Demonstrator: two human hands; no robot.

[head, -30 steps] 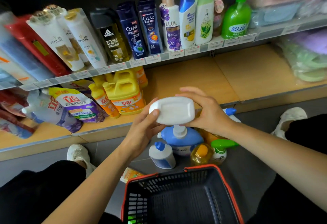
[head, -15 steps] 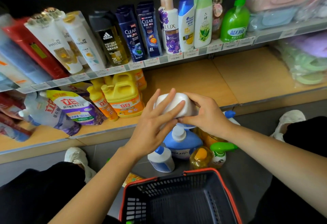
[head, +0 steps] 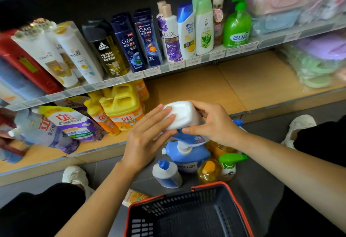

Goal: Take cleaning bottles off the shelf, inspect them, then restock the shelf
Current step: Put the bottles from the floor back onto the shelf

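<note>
I have the white bottle tipped over so that its base faces my camera. It is in the air just in front of the lower shelf, above the bottles standing on the floor. The right hand does the carrying: its fingers wrap over the far side and the thumb closes underneath, near the blue label. The left hand grips nothing. Its fingers lie straight and flat across the base, touching it, which I read as steadying the bottle or feeling the bottom while I check it. The tilt suits an inspection, since a leak, a dent or a stamp would show on the underside, though I can make out no marking from here. Below, the blue jug, the small blue-capped bottle, the yellow bottle and the green-trigger sprayer stand close together between the shelf and the basket. They are probably parked there as stock waiting to go back. The wooden stretch to the right of the yellow jugs looks to me like the gap this bottle belongs in, so I judge restocking comes next.
</note>
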